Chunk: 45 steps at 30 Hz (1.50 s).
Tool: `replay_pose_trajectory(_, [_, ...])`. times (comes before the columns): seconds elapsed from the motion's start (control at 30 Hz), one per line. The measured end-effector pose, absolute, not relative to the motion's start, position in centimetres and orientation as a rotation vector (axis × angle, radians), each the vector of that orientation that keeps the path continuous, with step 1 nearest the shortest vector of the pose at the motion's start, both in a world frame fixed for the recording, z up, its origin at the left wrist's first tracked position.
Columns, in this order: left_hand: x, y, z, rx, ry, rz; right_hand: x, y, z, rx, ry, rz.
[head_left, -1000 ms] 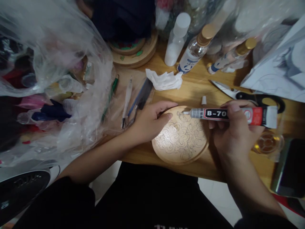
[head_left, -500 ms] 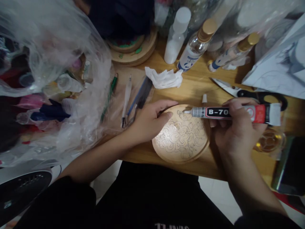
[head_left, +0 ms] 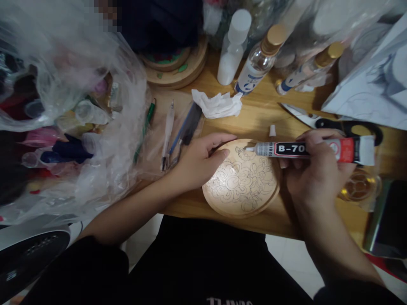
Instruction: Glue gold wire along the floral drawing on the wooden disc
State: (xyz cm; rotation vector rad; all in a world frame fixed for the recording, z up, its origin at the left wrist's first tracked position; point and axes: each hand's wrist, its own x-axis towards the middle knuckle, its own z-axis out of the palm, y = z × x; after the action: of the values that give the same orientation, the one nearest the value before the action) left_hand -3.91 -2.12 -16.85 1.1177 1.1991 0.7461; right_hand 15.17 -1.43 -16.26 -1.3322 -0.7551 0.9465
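A round wooden disc [head_left: 235, 186], its top drawn with flower outlines, lies near the table's front edge. My left hand [head_left: 203, 163] grips its upper left rim, thumb on the face and fingers around the edge. In my right hand [head_left: 318, 165] is a glue tube [head_left: 288, 149] marked B-70, closed between thumb and fingers. The tube lies level over the disc's upper right part, its white nozzle pointing left at a small drawn flower. Whether the nozzle touches the wood I cannot tell. Just above the tube stands a small white cap [head_left: 272, 130].
Behind the disc lies a crumpled tissue [head_left: 218, 104], with bottles [head_left: 254, 67] farther back. Scissors [head_left: 330, 123] lie beyond my right hand, a phone [head_left: 388, 216] at the right. Pens [head_left: 168, 131] and a bulging plastic bag [head_left: 117, 169] fill the left.
Both hands, the disc and the glue tube hold nearly the same positions. The whole view has shifted very slightly.
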Motion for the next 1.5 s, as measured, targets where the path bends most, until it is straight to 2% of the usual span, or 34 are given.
replay_pose_trajectory(1.5, [-3.93, -2.15, -17.06, 1.124, 1.178, 0.775, 15.60, -1.42, -16.44, -1.332, -0.794, 0.942])
